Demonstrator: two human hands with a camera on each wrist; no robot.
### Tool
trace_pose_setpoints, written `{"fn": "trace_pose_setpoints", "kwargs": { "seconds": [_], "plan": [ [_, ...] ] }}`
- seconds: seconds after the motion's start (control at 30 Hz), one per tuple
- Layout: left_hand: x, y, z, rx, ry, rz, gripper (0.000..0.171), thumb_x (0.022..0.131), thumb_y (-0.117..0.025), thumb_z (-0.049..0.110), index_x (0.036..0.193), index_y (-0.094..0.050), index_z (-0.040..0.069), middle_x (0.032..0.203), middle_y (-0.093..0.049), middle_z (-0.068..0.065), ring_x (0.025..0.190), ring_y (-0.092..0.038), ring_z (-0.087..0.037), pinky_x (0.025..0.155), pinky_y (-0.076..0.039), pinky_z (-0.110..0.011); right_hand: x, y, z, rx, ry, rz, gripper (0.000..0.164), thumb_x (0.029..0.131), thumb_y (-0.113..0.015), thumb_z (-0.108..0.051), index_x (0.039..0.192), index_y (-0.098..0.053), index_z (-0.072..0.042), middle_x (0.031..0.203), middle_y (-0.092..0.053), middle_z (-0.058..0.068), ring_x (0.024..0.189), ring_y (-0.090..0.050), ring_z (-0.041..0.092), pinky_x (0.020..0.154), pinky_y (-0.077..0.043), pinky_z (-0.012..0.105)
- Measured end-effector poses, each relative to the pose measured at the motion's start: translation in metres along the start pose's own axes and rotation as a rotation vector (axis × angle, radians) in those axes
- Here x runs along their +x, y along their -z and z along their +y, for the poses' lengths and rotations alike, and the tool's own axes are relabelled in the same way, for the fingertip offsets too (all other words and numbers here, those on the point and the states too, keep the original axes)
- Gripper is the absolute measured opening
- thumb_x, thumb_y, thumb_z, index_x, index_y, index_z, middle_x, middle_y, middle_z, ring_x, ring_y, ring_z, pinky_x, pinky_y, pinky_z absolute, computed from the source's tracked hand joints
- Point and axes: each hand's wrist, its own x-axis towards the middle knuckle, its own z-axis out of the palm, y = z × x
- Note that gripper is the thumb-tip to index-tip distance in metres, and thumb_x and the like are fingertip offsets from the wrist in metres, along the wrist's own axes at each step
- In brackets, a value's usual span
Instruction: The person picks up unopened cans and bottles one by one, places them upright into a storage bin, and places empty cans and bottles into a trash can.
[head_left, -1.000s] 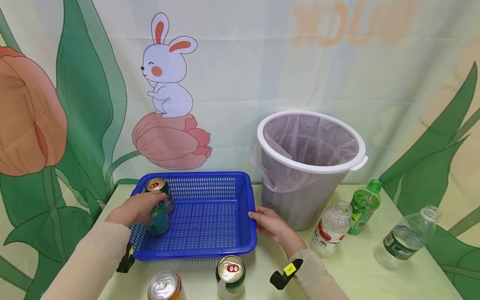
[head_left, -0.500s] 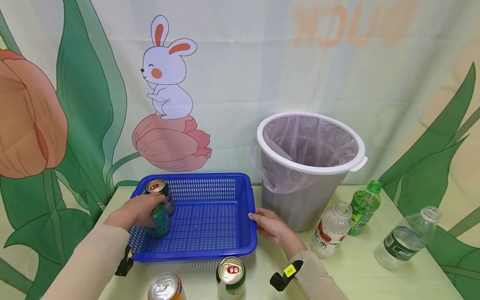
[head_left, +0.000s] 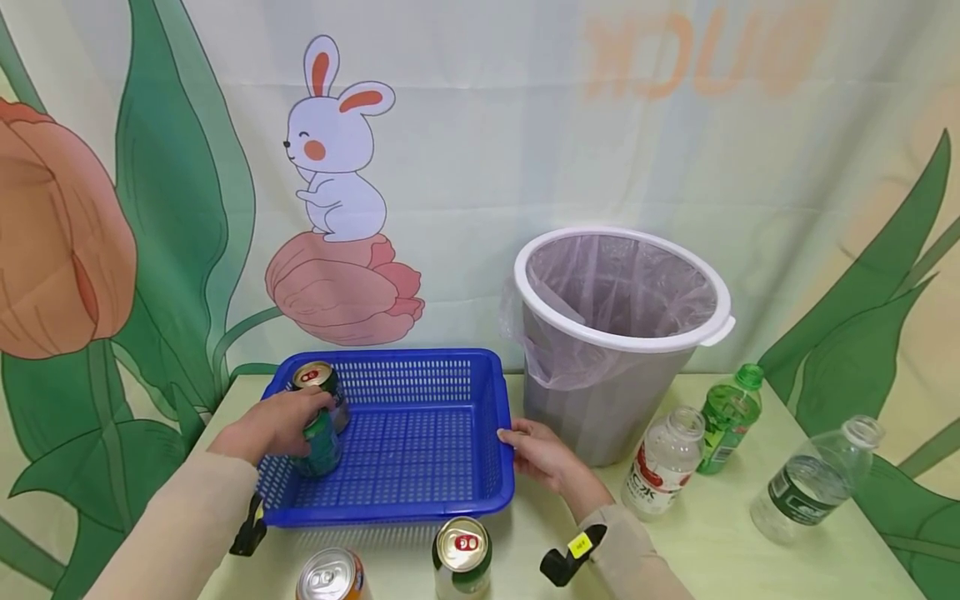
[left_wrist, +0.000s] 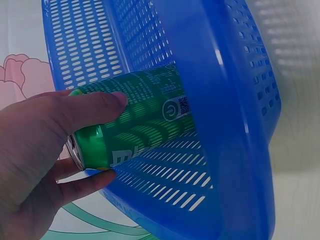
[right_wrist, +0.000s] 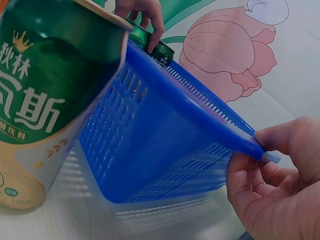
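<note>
Green with pale lettering, the can stands in the left end of the blue basket, just in front of a second can. The left hand reaches over the rim, thumb and fingers curled round the can's upper part. The right hand pinches the basket's right rim, thumb on top.

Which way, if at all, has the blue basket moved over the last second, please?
No, the blue basket shows no visible shift against the grey bin in the head view.
</note>
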Motion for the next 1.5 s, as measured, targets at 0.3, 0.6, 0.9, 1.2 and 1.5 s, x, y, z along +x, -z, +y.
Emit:
{"fn": "trace_pose_setpoints", "kwargs": {
  "seconds": [0.3,0.6,0.9,1.2,1.5],
  "plan": [
    [-0.0026,0.0008,0.0011,0.016,-0.019,0.015,0.053,0.066,-0.081,0.009,0.113,-0.057,0.008,0.116,-0.054,-0.014,0.097,-0.059,-0.034,0.081,-0.050,-0.052,-0.0003,-0.0007,-0.0006,0.001,0.014,-0.015,0.029,0.094,-0.049,-0.013,0.115,-0.047,0.007,0.083,-0.061,0.002,0.070,-0.059,0.009,0.062,-0.050,0.022],
    [-0.0012,-0.0003,0.0011,0.016,-0.001,0.011,0.053,0.065,-0.082,0.010,0.112,-0.057,0.010,0.119,-0.053,-0.014,0.098,-0.058,-0.036,0.080,-0.050,-0.053,0.0003,-0.0005,0.0004,0.000,0.010,0.003,0.026,0.094,-0.050,-0.014,0.111,-0.049,0.006,0.084,-0.060,0.003,0.070,-0.058,0.011,0.063,-0.049,0.022],
    [-0.0017,0.0003,0.0031,0.032,0.013,0.006,0.050,0.068,-0.080,0.010,0.112,-0.057,0.009,0.123,-0.049,-0.018,0.097,-0.058,-0.035,0.080,-0.051,-0.051,0.0002,-0.0013,-0.0002,0.004,0.014,-0.004,0.026,0.094,-0.050,-0.013,0.111,-0.048,0.006,0.082,-0.060,0.002,0.068,-0.057,0.010,0.060,-0.048,0.021],
    [-0.0048,0.0006,0.0043,0.013,0.035,0.006,0.051,0.069,-0.079,0.010,0.115,-0.056,0.009,0.119,-0.047,-0.019,0.091,-0.058,-0.032,0.076,-0.052,-0.049,0.0023,-0.0006,0.0034,0.009,0.021,-0.024,0.028,0.094,-0.049,-0.013,0.113,-0.048,0.006,0.081,-0.061,0.001,0.068,-0.058,0.009,0.060,-0.049,0.021],
    [-0.0046,0.0023,0.0042,0.014,0.045,0.031,0.049,0.071,-0.077,0.010,0.115,-0.056,0.008,0.119,-0.044,-0.023,0.088,-0.057,-0.035,0.075,-0.052,-0.049,0.0028,-0.0005,0.0024,0.017,0.013,-0.014,0.024,0.094,-0.049,-0.013,0.110,-0.049,0.005,0.082,-0.061,0.003,0.069,-0.058,0.010,0.061,-0.049,0.021]
  ]
}}
